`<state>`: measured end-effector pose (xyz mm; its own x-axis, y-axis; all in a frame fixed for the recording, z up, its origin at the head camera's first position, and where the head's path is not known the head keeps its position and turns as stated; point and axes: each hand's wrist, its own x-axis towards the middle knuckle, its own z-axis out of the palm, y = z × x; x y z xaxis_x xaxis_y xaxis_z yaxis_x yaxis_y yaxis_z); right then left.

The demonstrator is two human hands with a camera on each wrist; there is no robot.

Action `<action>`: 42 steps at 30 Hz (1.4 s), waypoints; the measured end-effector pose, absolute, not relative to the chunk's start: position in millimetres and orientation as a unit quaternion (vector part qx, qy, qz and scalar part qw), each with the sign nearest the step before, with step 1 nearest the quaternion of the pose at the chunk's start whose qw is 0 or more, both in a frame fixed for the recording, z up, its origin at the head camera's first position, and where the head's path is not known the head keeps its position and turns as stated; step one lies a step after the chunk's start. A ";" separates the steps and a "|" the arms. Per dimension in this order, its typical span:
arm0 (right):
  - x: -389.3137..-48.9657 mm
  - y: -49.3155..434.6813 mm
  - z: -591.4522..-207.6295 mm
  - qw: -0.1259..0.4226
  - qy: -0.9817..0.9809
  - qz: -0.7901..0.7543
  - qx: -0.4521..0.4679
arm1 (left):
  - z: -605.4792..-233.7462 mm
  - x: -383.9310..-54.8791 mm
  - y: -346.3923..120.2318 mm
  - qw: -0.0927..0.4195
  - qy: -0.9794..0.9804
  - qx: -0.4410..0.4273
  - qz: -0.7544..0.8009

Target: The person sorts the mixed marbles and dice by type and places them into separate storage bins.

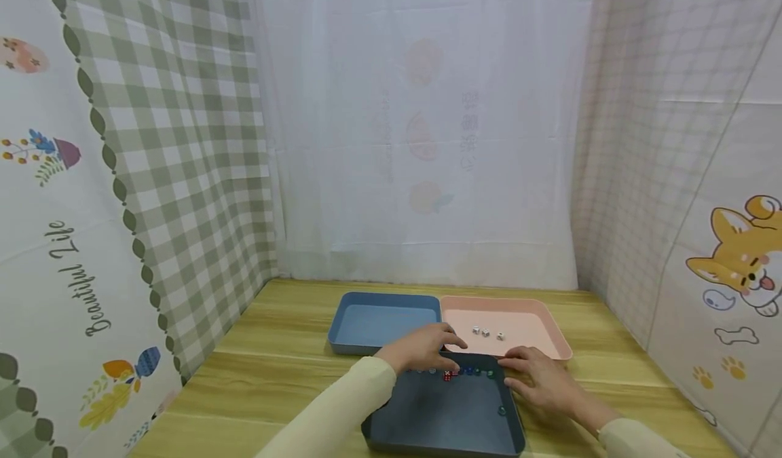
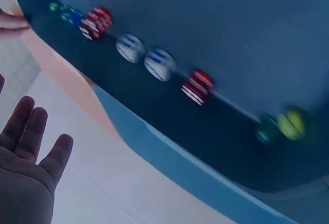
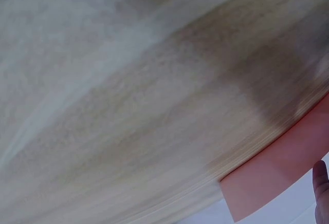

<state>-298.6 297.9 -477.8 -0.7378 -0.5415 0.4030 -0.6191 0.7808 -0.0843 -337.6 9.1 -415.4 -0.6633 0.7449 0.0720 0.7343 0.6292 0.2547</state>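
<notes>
A dark blue-grey tray (image 1: 449, 417) lies in front of the person in the head view. Along its far wall runs a row of small pieces: red dice (image 1: 447, 376), green and blue marbles (image 1: 491, 374), and, in the left wrist view, blurred white pieces with blue marks (image 2: 160, 64) and a yellow-green marble (image 2: 291, 123). One more marble (image 1: 502, 410) lies near the right wall. My left hand (image 1: 423, 349) hovers over the far rim, fingers spread, holding nothing visible. Loosely extended, the fingers of my right hand (image 1: 542, 380) rest at the tray's far right corner.
Behind the dark tray, a blue tray (image 1: 387, 315) stands on the left and a pink tray (image 1: 525, 312) on the right, side by side. Several white dice (image 1: 485, 332) lie in the pink one. Cloth curtains (image 1: 427, 139) enclose the wooden table (image 1: 269, 370) at the back and sides.
</notes>
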 end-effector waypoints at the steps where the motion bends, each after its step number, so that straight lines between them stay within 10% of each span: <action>1: -298.8 298.3 -478.3 0.183 -0.925 0.109 0.315 | -415.3 -337.5 14.5 0.027 0.900 0.413 0.138; 17: -300.8 299.2 -480.4 0.196 -0.918 0.111 0.325 | -446.5 -341.8 58.1 0.082 0.875 0.442 0.178; 42: -299.7 297.3 -482.3 0.203 -0.915 0.112 0.329 | -480.8 -326.2 79.3 -0.032 0.883 0.467 0.040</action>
<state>-299.7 297.3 -482.3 -0.7008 -0.5569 0.4457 -0.6482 0.7581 -0.0719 -326.2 79.3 -480.8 -0.5615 0.8221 0.0939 0.8272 0.5604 0.0404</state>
